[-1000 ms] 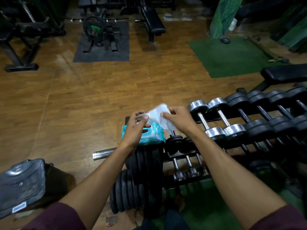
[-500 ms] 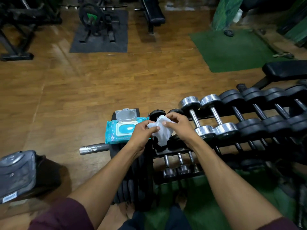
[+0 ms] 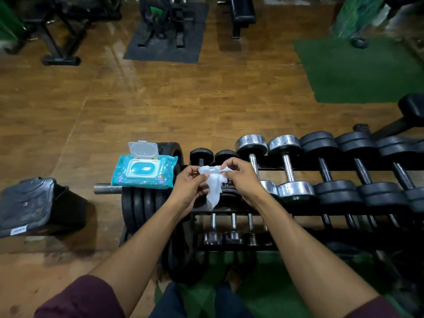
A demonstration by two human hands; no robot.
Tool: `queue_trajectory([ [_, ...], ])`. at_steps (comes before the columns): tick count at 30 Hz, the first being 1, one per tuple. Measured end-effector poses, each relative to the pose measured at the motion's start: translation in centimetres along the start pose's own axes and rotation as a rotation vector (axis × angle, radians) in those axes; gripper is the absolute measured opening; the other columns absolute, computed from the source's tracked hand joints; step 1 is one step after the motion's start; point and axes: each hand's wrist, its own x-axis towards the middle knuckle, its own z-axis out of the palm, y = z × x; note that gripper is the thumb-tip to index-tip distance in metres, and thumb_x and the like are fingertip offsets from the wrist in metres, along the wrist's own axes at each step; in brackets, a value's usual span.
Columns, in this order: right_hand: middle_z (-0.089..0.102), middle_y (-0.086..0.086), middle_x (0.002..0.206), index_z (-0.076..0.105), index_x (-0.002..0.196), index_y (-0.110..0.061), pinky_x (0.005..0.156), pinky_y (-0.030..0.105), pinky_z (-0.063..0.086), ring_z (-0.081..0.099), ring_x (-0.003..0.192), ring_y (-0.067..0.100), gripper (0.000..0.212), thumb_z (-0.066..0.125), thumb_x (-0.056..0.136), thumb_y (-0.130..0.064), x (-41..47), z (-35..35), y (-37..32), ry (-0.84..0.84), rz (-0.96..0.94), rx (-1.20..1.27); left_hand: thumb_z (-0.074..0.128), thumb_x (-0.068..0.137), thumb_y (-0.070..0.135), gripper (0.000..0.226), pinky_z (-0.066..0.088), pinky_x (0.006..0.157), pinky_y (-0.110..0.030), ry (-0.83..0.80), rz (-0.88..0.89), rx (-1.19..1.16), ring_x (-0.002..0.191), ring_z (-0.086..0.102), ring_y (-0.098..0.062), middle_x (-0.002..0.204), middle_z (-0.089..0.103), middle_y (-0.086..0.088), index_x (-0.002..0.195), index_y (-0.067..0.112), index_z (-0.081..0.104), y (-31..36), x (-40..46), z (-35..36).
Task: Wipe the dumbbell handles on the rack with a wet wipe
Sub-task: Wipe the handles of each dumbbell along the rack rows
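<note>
A white wet wipe [image 3: 214, 183] hangs crumpled between my two hands above the left end of the dumbbell rack [image 3: 309, 166]. My left hand [image 3: 189, 187] pinches its left edge and my right hand [image 3: 241, 176] pinches its top right edge. Two chrome dumbbells [image 3: 288, 166] lie on the top tier just right of my hands, then several black ones [image 3: 328, 168]. Two small black dumbbells [image 3: 202, 154] sit behind the wipe. Small dumbbells [image 3: 213, 228] lie on the lower tier.
A teal wipe pack [image 3: 144, 172] with its lid open rests on a stack of black weight plates [image 3: 142, 203] on a steel bar. A black bench seat [image 3: 25, 205] stands at the left. Benches and mats lie across the wooden floor beyond.
Both hands drew the wipe out of the pack and carried it right, over the rack's left end. The pack now lies uncovered with its lid open, and the wipe is more spread out.
</note>
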Motion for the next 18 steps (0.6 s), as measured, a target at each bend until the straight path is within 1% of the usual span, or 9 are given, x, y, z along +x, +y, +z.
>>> queue_trajectory([
  [3, 0.072, 0.013, 0.097, 0.072, 0.079, -0.017, 0.085, 0.045, 0.057, 0.068, 0.090, 0.025, 0.024, 0.061, 0.087, 0.002, 0.5, -1.8, 0.2, -0.001, 0.048, 0.118, 0.065, 0.096, 0.003, 0.018, 0.060, 0.077, -0.035, -0.028, -0.012, -0.080, 0.082, 0.071, -0.022, 0.102, 0.071, -0.018, 0.112, 0.006, 0.057, -0.6, -0.5, 1.3],
  [5, 0.074, 0.010, 0.098, 0.074, 0.085, -0.011, 0.091, 0.045, 0.055, 0.068, 0.093, 0.024, 0.019, 0.061, 0.088, 0.002, 0.6, -2.1, 0.3, -0.043, 0.063, 0.147, 0.064, 0.096, -0.001, 0.020, 0.060, 0.076, -0.032, -0.022, 0.002, -0.082, 0.087, 0.074, -0.024, 0.105, 0.073, -0.017, 0.113, 0.004, 0.056, -0.8, -0.6, 1.9],
  [8, 0.074, 0.009, 0.101, 0.074, 0.098, -0.007, 0.093, 0.043, 0.054, 0.067, 0.094, 0.023, 0.015, 0.064, 0.088, -0.002, 1.0, -2.0, 0.8, -0.121, 0.087, 0.114, 0.064, 0.094, -0.007, 0.018, 0.059, 0.073, -0.029, 0.011, 0.018, -0.058, 0.084, 0.074, -0.024, 0.098, 0.074, -0.018, 0.108, 0.001, 0.057, -0.7, -0.3, 2.4],
  [9, 0.074, 0.008, 0.104, 0.074, 0.101, -0.011, 0.093, 0.043, 0.054, 0.068, 0.095, 0.021, 0.017, 0.067, 0.086, -0.008, 1.2, -2.0, 1.1, -0.156, 0.083, 0.041, 0.064, 0.092, -0.009, 0.016, 0.059, 0.072, -0.029, 0.021, 0.022, -0.044, 0.081, 0.073, -0.025, 0.093, 0.073, -0.019, 0.104, 0.000, 0.058, -0.7, 0.0, 2.4],
  [11, 0.072, -0.001, 0.108, 0.072, 0.104, -0.025, 0.093, 0.040, 0.053, 0.067, 0.101, 0.014, 0.020, 0.071, 0.084, -0.021, 1.7, -1.7, 1.7, -0.233, 0.046, -0.213, 0.062, 0.091, -0.011, 0.012, 0.058, 0.068, -0.027, 0.044, 0.024, -0.007, 0.074, 0.069, -0.024, 0.084, 0.070, -0.018, 0.097, -0.001, 0.060, -0.7, 0.8, 2.1],
  [13, 0.068, -0.009, 0.112, 0.070, 0.108, -0.031, 0.091, 0.034, 0.051, 0.063, 0.104, 0.009, 0.021, 0.071, 0.087, -0.033, 2.1, -1.3, 2.1, -0.266, 0.008, -0.431, 0.061, 0.092, -0.010, 0.013, 0.057, 0.065, -0.025, 0.068, 0.007, 0.008, 0.070, 0.066, -0.020, 0.077, 0.068, -0.014, 0.091, 0.003, 0.059, -1.0, 1.4, 1.5],
  [15, 0.066, -0.008, 0.115, 0.071, 0.113, -0.029, 0.087, 0.029, 0.048, 0.060, 0.105, 0.009, 0.023, 0.070, 0.091, -0.035, 2.3, -1.1, 1.7, -0.271, -0.032, -0.508, 0.060, 0.093, -0.008, 0.017, 0.057, 0.068, -0.026, 0.082, -0.011, -0.023, 0.069, 0.066, -0.018, 0.074, 0.067, -0.011, 0.088, 0.007, 0.059, -1.2, 1.9, 1.0],
  [16, 0.067, -0.008, 0.112, 0.072, 0.112, -0.027, 0.084, 0.027, 0.048, 0.061, 0.102, 0.007, 0.020, 0.070, 0.092, -0.032, 2.4, -1.0, 1.4, -0.291, -0.054, -0.526, 0.060, 0.094, -0.008, 0.017, 0.058, 0.068, -0.026, 0.083, -0.017, -0.050, 0.069, 0.066, -0.018, 0.074, 0.068, -0.010, 0.088, 0.008, 0.059, -1.3, 2.1, 0.7],
  [18, 0.070, -0.012, 0.095, 0.073, 0.100, -0.026, 0.074, 0.023, 0.046, 0.062, 0.087, 0.002, 0.008, 0.068, 0.093, -0.026, 2.5, -0.9, 0.7, -0.330, -0.060, -0.565, 0.060, 0.095, -0.006, 0.014, 0.058, 0.067, -0.027, 0.079, -0.026, -0.093, 0.069, 0.068, -0.018, 0.075, 0.071, -0.009, 0.092, 0.007, 0.059, -1.5, 2.4, 0.4],
])
